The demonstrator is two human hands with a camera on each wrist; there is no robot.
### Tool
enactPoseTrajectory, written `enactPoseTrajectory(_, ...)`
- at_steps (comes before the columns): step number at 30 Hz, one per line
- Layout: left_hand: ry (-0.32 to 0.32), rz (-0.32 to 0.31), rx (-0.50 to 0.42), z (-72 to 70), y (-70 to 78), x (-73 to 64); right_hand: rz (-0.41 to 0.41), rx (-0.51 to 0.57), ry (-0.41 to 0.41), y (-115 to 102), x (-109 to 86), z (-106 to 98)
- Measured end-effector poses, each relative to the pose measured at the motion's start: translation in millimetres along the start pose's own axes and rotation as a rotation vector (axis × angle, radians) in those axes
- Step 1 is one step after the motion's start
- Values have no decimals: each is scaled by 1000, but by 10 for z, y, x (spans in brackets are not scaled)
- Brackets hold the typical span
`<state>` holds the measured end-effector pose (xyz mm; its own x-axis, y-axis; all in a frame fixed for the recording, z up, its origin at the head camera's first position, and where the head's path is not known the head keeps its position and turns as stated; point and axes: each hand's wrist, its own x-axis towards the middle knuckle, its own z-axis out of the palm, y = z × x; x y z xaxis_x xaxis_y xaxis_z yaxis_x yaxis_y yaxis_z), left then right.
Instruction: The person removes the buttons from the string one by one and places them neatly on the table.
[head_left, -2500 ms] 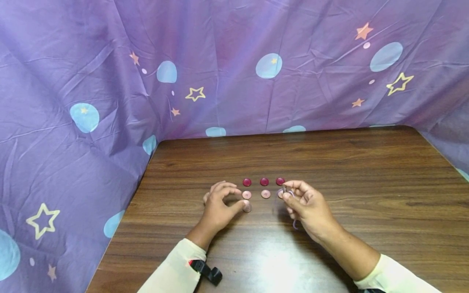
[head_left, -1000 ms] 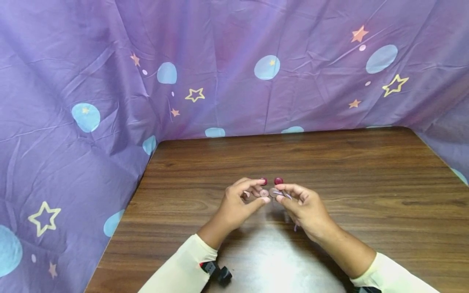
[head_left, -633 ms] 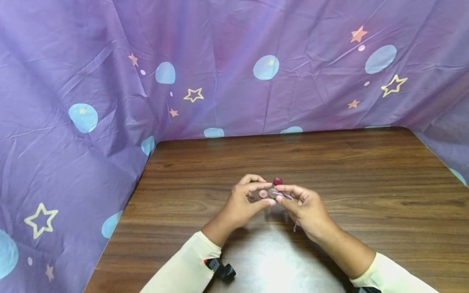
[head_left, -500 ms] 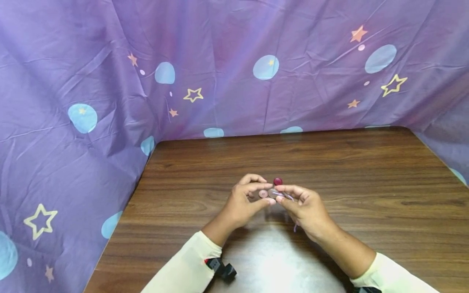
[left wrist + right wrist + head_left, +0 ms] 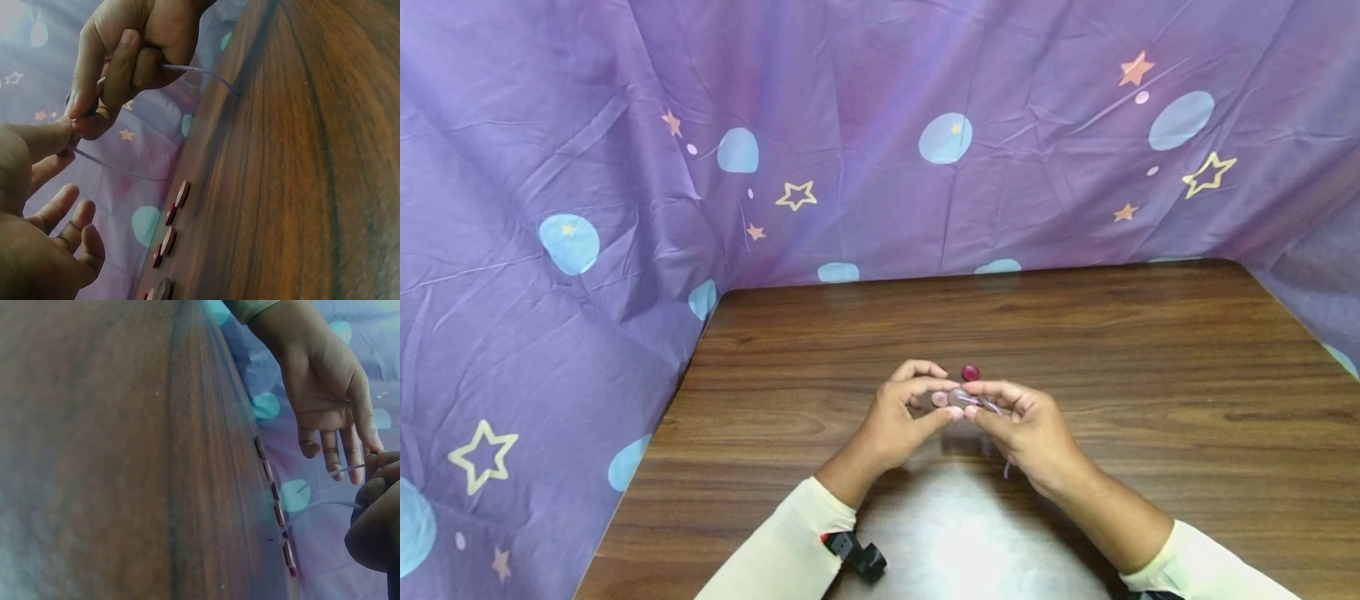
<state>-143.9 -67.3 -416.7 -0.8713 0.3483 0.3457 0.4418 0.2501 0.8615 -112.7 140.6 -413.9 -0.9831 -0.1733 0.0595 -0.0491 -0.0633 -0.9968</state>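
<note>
In the head view my left hand [image 5: 891, 421] and right hand [image 5: 1033, 425] meet fingertip to fingertip above the table. Between them is a round brown button [image 5: 957, 397], which my right thumb and forefinger pinch by the rim. The left thumb and forefinger close on its other side. A thin lavender string [image 5: 1007, 469] crosses the button and hangs below my right hand. One length of string [image 5: 119, 167] trails from the left pinch in the left wrist view; another leaves the right hand's curled fingers. My other left fingers are spread loosely.
Beneath the hands lies a pink button [image 5: 940, 400], with a dark red button [image 5: 971, 372] behind it. More pink and red buttons, plus a brown one [image 5: 164, 289], line the wooden table [image 5: 1112, 350]. A purple patterned cloth [image 5: 865, 100] hangs behind.
My left hand has moved right, from beside the front-left button up to the button in my right hand, and its fingertips have closed there. The right hand has barely moved.
</note>
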Motion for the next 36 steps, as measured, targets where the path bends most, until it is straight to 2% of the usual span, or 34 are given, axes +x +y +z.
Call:
enactPoseTrajectory(7,12,-11,-8,-9,-63,4,-18,30,30,16,5,2)
enactPoseTrajectory(15,4,-16,-16,-33,-46,5,18,-38,79,3,19,16)
enactPoseTrajectory(27,-4,-7,-25,-31,-50,4,-1,-49,90,-3,25,11)
enactPoseTrajectory(36,4,9,-26,-27,-60,2,10,-120,118,-33,22,-9)
